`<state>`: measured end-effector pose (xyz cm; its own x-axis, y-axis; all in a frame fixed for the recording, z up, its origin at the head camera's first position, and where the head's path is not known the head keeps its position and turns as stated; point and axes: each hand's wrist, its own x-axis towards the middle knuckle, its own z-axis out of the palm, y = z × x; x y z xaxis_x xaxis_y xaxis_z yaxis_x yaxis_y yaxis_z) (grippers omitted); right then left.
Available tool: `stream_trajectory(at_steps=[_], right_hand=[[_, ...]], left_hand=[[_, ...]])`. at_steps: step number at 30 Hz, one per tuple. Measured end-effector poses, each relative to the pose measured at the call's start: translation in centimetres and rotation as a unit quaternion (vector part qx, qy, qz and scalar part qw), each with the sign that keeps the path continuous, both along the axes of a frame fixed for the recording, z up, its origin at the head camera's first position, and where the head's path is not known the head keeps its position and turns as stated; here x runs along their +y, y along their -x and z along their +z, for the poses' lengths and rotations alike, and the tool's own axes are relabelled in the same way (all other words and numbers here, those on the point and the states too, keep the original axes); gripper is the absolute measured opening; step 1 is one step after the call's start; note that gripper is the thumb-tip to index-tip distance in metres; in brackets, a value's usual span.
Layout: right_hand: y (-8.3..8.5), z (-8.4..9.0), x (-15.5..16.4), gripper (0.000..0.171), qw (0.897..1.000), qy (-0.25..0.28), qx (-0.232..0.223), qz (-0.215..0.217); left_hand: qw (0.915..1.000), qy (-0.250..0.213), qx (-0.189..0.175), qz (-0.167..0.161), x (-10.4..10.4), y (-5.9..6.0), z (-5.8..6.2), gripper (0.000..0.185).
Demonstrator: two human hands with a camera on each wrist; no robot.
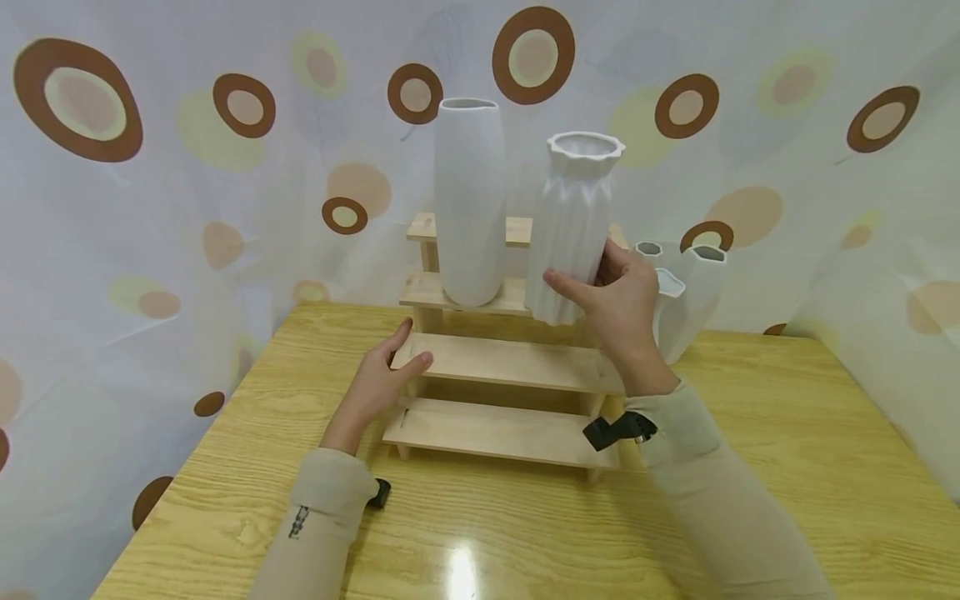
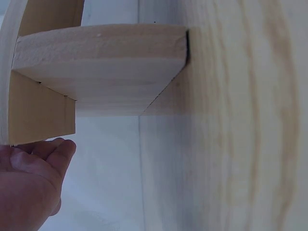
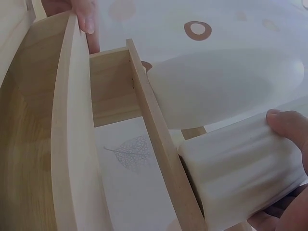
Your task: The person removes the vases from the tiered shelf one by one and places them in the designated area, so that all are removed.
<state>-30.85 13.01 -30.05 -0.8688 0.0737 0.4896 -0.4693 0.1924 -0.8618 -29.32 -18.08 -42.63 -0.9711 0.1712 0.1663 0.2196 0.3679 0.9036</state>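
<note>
My right hand (image 1: 621,304) grips a white fluted vase (image 1: 573,225) with a scalloped rim, thumb on its near side and fingers round the right. The vase is slightly tilted, and its base overlaps the front edge of the third step of a tiered wooden stand (image 1: 510,362). In the right wrist view, that base (image 3: 216,183) is right at the board's edge. A tall smooth white vase (image 1: 470,200) stands upright to its left on the same step. My left hand (image 1: 386,375) holds the left end of the second step, thumb on top; its fingers are partly hidden.
More white vases, one tall and slanted (image 1: 696,292) and one with a wavy mouth (image 1: 667,285), stand behind my right hand, partly hidden. The stand is on a wood-grain table (image 1: 300,400). A patterned curtain (image 1: 285,167) hangs behind the table and along its sides.
</note>
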Motion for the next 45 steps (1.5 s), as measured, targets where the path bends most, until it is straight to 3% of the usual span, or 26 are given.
stream_trajectory(at_steps=[5,10,18,21,45], right_hand=[[-1.6,0.8,-0.1,0.061,1.0,-0.003,0.003,0.003],[-1.3,0.0,0.4,0.064,1.0,0.011,0.001,0.008],[-1.0,-0.8,1.1,0.06,0.999,0.03,0.016,0.013],[-1.2,-0.7,1.2,0.06,0.999,0.041,0.015,0.023],[-3.5,-0.7,2.6,0.064,0.999,0.052,-0.001,0.017]], left_hand=[[1.0,-0.002,0.0,-0.005,0.1,-0.1,0.2,0.082],[1.0,-0.004,-0.007,-0.006,0.1,-0.3,0.5,0.079],[0.9998,0.003,-0.016,-0.01,0.8,-2.0,3.4,0.073],[0.9999,0.005,-0.012,-0.01,0.8,-2.2,3.9,0.072],[0.9998,0.003,-0.014,-0.013,0.7,-2.4,3.9,0.072]])
